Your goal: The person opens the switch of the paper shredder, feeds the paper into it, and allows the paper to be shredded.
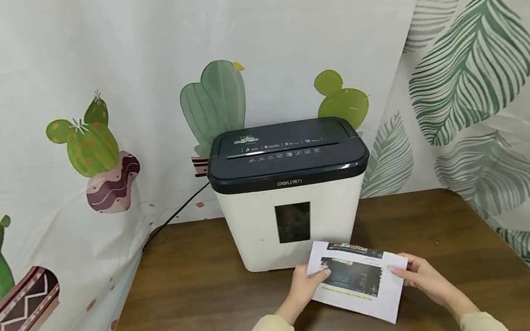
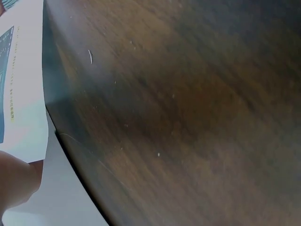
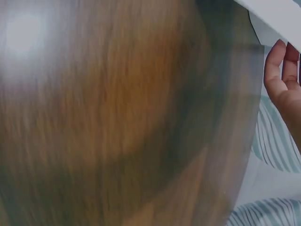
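Observation:
A white sheet of paper [image 1: 330, 296] with a dark printed picture and a yellow line of text is held tilted in front of the shredder. My left hand [image 1: 309, 283] pinches its left edge, thumb on the printed face. On the opposite edge my right hand [image 1: 419, 275] grips the paper with the thumb on top and fingers beneath. The paper shredder [image 1: 253, 221], white with a black lid, stands upright behind the paper; its feed slot runs across the lid. In the right wrist view, curled fingers [image 3: 274, 63] show under the paper's edge.
The brown wooden table [image 1: 188, 303] carries the shredder near its back edge. A black cord [image 1: 174, 213] runs left from the shredder. Behind hangs a white curtain [image 1: 131, 41] printed with cacti and leaves. Tiny pale scraps [image 2: 90, 56] lie on the tabletop.

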A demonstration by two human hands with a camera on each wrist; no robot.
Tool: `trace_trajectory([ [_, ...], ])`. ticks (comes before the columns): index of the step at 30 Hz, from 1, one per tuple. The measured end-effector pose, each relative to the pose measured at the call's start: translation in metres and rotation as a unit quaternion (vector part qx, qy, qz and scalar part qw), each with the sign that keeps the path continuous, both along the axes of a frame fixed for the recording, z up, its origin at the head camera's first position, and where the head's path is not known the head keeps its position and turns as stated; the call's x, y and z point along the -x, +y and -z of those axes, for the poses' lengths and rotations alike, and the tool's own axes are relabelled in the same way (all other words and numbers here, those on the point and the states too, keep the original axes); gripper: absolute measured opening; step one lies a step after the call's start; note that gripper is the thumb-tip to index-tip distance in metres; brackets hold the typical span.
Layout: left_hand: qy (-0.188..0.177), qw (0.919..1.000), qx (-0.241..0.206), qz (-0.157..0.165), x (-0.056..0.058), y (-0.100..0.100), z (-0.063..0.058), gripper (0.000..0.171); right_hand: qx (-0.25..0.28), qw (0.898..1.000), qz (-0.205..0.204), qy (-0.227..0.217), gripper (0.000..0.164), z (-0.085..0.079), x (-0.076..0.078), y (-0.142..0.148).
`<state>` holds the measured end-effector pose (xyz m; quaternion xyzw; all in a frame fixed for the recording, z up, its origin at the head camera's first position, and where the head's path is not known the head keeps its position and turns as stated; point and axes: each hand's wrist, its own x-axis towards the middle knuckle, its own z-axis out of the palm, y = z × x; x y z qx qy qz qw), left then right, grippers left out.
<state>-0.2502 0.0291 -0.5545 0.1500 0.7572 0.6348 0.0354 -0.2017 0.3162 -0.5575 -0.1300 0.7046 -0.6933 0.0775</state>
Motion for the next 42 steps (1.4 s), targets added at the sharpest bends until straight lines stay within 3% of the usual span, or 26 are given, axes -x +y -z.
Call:
trace_trajectory([
  [4, -0.017, 0.9988, -0.047, -0.005, -0.011, -0.001, -0.019, 0.020, 0.052, 0.998, -0.022, -0.017, 0.021, 0.002, 0.000, -0.007],
  [9, -0.056, 0.9958, -0.069, -0.018, -0.012, -0.006, -0.023, 0.022, 0.055, 0.997, -0.032, -0.046, 0.025, -0.009, -0.002, -0.023],
  [21, -0.071, 0.9959, -0.049, 0.028, -0.010, -0.033, -0.036, 0.025, 0.070, 0.993, -0.071, -0.062, 0.030, -0.025, -0.007, -0.052],
  [27, -0.066, 0.9961, -0.053, 0.028, -0.013, -0.045, -0.042, 0.025, 0.052, 0.996, -0.047, -0.063, 0.027, -0.031, -0.007, -0.065],
  [35, -0.047, 0.9967, -0.054, 0.040, -0.020, -0.056, -0.058, 0.023, 0.026, 0.996, 0.047, -0.068, 0.026, -0.042, -0.008, -0.082],
  [40, -0.037, 0.9971, -0.050, 0.045, -0.025, -0.060, -0.071, 0.024, 0.032, 0.996, 0.078, -0.040, 0.028, -0.051, -0.007, -0.089],
  [41, -0.036, 0.9972, -0.047, 0.046, -0.025, -0.061, -0.073, 0.024, 0.046, 0.997, 0.064, -0.016, 0.030, -0.039, 0.001, -0.085],
  [42, -0.036, 0.9972, -0.046, 0.047, -0.026, -0.062, -0.076, 0.024, 0.045, 0.997, 0.063, -0.010, 0.031, -0.041, 0.001, -0.086],
])
